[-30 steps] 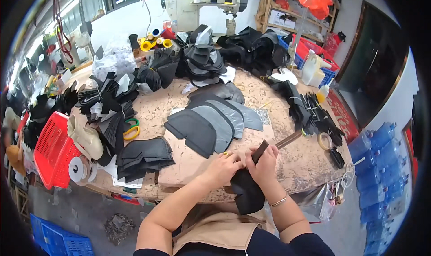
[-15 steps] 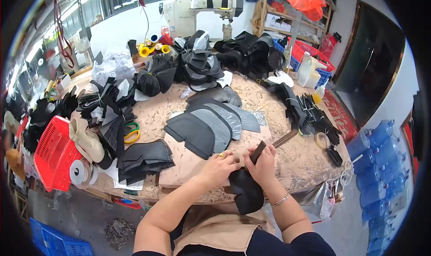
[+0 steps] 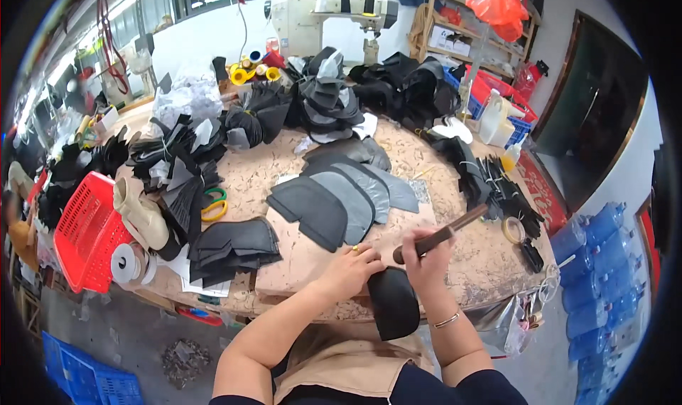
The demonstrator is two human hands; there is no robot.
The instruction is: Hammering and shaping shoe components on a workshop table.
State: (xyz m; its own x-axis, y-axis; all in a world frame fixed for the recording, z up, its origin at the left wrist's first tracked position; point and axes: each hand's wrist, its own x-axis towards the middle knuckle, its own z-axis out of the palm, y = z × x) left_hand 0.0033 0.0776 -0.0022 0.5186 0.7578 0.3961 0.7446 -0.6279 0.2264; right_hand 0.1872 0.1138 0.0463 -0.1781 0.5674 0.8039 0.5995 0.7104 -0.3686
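My left hand, a yellow ring on one finger, is at the near edge of the pale work board. Its closed fingertips hold the top edge of a black leather piece that hangs over the board's edge toward my lap. In my right hand is a hammer with a brown handle pointing to the far right. Its dark head end sits just above the leather piece. Overlapping black and grey shoe-upper pieces fan out on the board beyond my hands.
On the left are a stack of black pieces, scissors, a beige boot and a red basket. Bundled black pieces line the back before a sewing machine. Tape lies at right, near blue bottles.
My right hand has turned the hammer, so its handle now slants up to the right with the head lower. The left hand stays by the leather piece. The whole view has shifted slightly.
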